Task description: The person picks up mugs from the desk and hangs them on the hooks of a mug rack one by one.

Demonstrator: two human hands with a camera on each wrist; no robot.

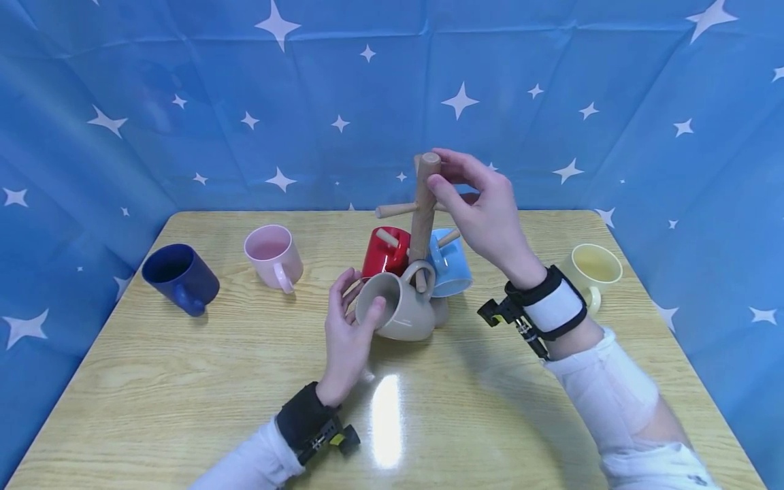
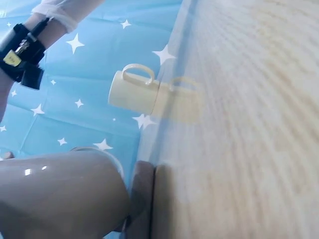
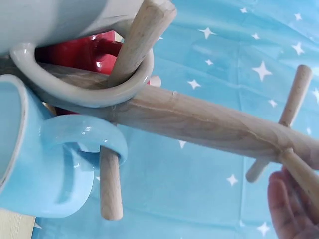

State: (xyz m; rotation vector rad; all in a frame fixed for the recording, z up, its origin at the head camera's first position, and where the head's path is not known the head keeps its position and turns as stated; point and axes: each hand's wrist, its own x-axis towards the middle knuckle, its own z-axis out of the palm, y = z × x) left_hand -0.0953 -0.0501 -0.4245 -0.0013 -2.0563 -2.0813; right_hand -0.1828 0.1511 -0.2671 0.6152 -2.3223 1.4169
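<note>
My left hand (image 1: 346,333) pinches a grey-beige mug (image 1: 409,318) by its rim, thumb inside the mouth and fingers along the outside. The mug lies tilted, and its handle (image 3: 82,97) loops around a lower peg of a wooden mug tree (image 1: 422,235). Up at the top of the post, my right hand (image 1: 490,211) grips the wood between thumb and fingers. A red mug (image 1: 381,255) and a light blue mug (image 1: 454,272) hang by their handles on other lower pegs. In the left wrist view, the grey-beige mug (image 2: 60,194) fills the lower left.
On the wooden table (image 1: 184,381), a navy mug (image 1: 199,275) and a pink mug (image 1: 282,265) stand to the left. A pale yellow mug (image 1: 593,265) stands at the right, partly behind my right wrist. A blue star-patterned cloth (image 1: 343,88) hangs around the back and sides.
</note>
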